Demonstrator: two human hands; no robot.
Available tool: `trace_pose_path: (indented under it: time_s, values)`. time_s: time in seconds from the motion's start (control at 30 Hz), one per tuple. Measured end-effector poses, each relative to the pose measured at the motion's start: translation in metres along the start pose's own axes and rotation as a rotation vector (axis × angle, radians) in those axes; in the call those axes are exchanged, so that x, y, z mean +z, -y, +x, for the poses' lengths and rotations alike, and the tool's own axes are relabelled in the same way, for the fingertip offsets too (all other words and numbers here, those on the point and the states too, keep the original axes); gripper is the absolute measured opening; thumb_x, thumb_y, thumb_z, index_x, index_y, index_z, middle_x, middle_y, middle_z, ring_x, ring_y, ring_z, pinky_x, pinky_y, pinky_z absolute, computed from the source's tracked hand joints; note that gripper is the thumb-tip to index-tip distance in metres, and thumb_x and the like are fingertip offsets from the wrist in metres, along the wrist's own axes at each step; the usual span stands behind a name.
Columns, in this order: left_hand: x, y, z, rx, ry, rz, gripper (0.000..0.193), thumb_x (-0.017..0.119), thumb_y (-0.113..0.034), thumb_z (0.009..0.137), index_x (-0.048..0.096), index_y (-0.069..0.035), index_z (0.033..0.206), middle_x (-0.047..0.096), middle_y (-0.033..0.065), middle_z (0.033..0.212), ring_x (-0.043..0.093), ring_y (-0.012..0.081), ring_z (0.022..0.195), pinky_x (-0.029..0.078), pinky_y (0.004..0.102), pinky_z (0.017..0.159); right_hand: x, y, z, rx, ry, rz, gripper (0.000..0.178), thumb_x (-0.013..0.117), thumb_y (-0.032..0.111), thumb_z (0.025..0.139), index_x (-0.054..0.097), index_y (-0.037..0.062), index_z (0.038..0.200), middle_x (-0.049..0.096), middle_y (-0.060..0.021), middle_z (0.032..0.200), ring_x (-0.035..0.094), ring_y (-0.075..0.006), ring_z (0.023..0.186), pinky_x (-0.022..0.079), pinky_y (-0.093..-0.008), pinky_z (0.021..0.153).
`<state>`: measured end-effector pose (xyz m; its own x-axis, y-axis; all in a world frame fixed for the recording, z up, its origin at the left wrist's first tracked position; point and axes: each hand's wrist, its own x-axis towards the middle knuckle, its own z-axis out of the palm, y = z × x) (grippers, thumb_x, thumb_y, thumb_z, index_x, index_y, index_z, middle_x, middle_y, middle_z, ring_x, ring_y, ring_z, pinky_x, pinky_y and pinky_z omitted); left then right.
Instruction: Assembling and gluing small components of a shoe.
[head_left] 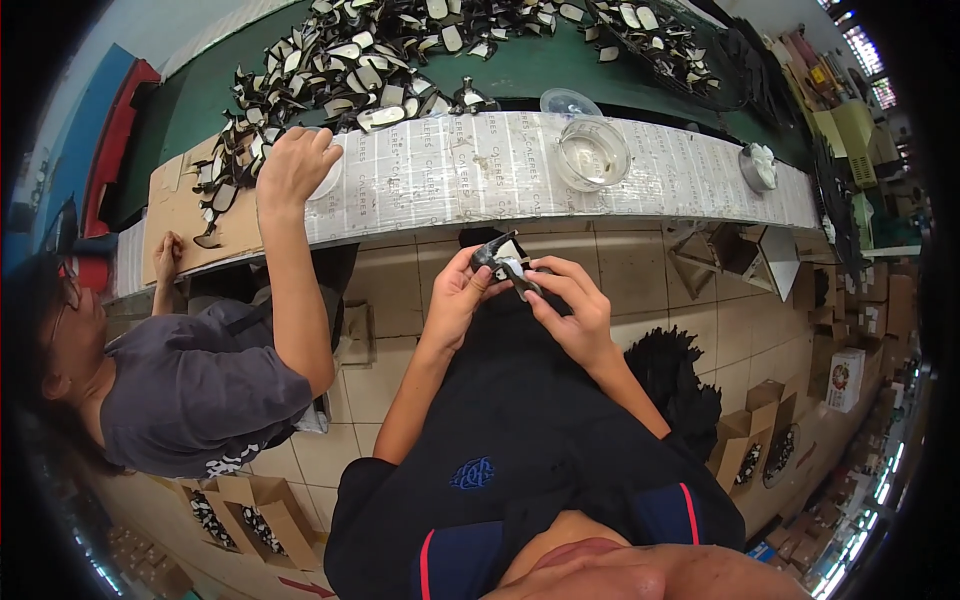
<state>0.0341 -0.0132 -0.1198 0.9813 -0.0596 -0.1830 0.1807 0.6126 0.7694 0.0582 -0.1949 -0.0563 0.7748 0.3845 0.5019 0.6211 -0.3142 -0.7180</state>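
Close in front of my body I hold a small curved black piece with a white inner face (pixel 510 252). My left hand (pixel 458 298) is closed on its dark left side, the thumb pressed against it. With thumb and fingertips, my right hand (pixel 574 305) pinches the right side and lower edge. Part of the piece is hidden behind my fingers. Beyond my hands, the bench edge (pixel 450 170) is covered in printed whitish wrapping. A large heap of similar black-and-white pieces (pixel 370 75) lies on the green bench top (pixel 520 75).
A round clear tub (pixel 593 155) and a clear lid (pixel 570 102) are on the bench, with a small white-filled cup (pixel 759 168) farther right. At left a co-worker (pixel 200 380) reaches over cardboard (pixel 190 220). Cartons (pixel 265 510) and a black fabric bundle (pixel 675 385) lie below.
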Motion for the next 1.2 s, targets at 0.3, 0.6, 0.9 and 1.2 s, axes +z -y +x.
trace_pose_path:
  time_s: [0.3,0.6,0.9,1.2]
  values:
    - [-0.004,0.006,0.004,0.004,0.001,-0.018,0.037,0.057,-0.018,0.099,0.049,0.0,0.13,0.062,0.0095,0.118,0.061,0.0187,0.11,0.054,0.0353,0.094,-0.012,0.005,0.004,0.136,-0.025,0.125,0.024,0.071,-0.003,0.081,0.067,-0.0016,0.105,0.064,-0.0159,0.112,0.066,-0.0239,0.098,0.055,-0.0305,0.079]
    - [0.001,0.004,0.008,-0.011,0.003,0.025,0.035,0.057,-0.015,0.099,0.05,0.0,0.13,0.062,0.009,0.12,0.062,0.0166,0.107,0.054,0.0339,0.094,-0.011,-0.012,0.02,-0.056,0.119,-0.075,0.028,0.071,0.001,0.082,0.066,0.0022,0.11,0.063,-0.0149,0.116,0.066,-0.0314,0.097,0.055,-0.0363,0.08]
    - [0.003,0.006,0.011,-0.034,-0.003,0.084,0.033,0.058,-0.014,0.098,0.051,0.0,0.128,0.063,0.0072,0.118,0.061,0.0144,0.106,0.054,0.0331,0.093,-0.008,-0.025,0.018,-0.021,0.103,-0.106,0.028,0.07,0.002,0.083,0.065,0.0017,0.111,0.062,-0.0159,0.116,0.066,-0.0328,0.095,0.055,-0.0372,0.078]
    - [0.002,0.007,0.015,-0.077,-0.019,0.093,0.033,0.058,-0.014,0.098,0.051,0.0,0.128,0.063,0.0073,0.117,0.062,0.0149,0.106,0.054,0.0344,0.093,-0.009,-0.03,0.02,0.083,0.021,-0.202,0.028,0.071,-0.003,0.081,0.067,0.0005,0.109,0.063,-0.0144,0.113,0.066,-0.0292,0.097,0.055,-0.0345,0.079]
